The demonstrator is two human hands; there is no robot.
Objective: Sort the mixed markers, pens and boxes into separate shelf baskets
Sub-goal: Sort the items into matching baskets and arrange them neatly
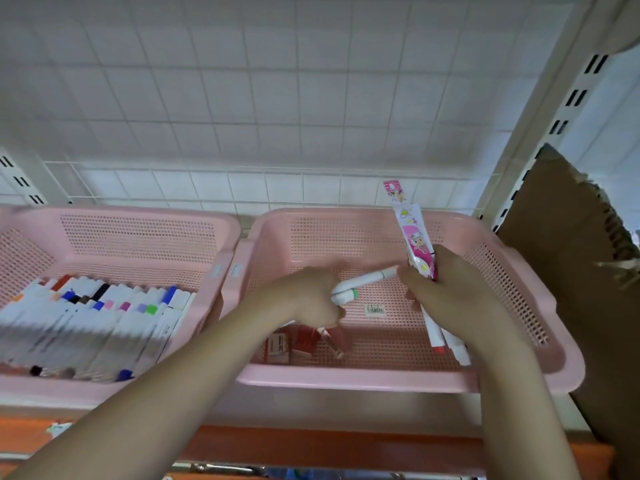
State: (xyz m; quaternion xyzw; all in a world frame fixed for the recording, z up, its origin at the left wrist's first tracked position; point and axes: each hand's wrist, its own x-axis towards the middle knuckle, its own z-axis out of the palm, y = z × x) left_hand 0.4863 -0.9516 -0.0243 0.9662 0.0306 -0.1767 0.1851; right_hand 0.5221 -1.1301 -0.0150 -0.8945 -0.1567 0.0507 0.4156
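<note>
Pink mesh basket, L hand grips white markers

Two baskets sit side by side on your shelf, rims nearly touching. Left basket: markers packed in rows on its floor. Right basket: small boxes at its near left corner. Both your hands are over the right basket. Cardboard sheet stands just right of it.
</note>
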